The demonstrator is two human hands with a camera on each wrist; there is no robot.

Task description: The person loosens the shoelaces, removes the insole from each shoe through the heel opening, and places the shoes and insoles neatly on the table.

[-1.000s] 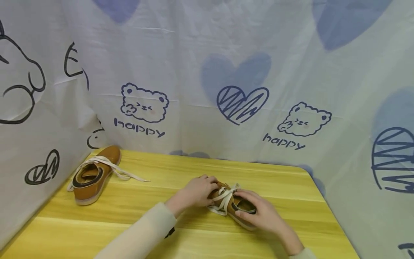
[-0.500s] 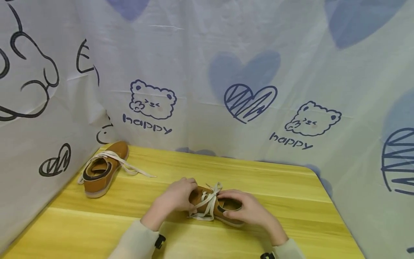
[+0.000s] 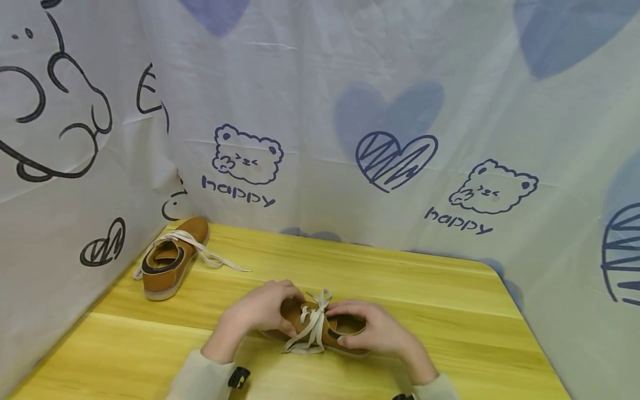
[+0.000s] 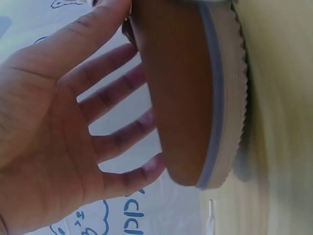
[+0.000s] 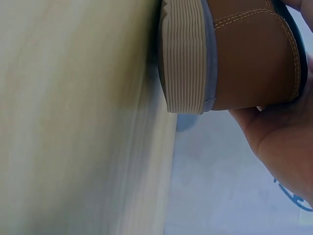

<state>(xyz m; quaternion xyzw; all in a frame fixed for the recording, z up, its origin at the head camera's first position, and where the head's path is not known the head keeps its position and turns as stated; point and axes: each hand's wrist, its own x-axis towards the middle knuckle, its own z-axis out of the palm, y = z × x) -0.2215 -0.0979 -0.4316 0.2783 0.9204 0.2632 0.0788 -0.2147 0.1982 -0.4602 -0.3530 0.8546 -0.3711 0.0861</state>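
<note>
A brown lace-up shoe [image 3: 330, 334] lies on the table in the head view, toe to the left, its white laces [image 3: 314, 328] tied in a bow. Round the toe end, my left hand [image 3: 262, 308] holds it; in the left wrist view the spread fingertips touch the toe [image 4: 178, 107]. My right hand [image 3: 375, 329] grips the opening at the heel end, thumb on the near side and fingers on the far side. The right wrist view shows the heel [image 5: 254, 63] and ribbed sole close to the tabletop, with part of that hand [image 5: 288, 142] behind it.
Another brown shoe [image 3: 165, 280] stands at the table's back left corner, its loose white lace [image 3: 220, 259] trailing right. The yellow wood-grain table [image 3: 425, 289] meets a white printed cloth [image 3: 310, 72] at the back and left.
Both hands have shifted the near shoe leftward across the table and turned it to lie more sideways. The head view has swung slightly left. The far shoe stays in its corner.
</note>
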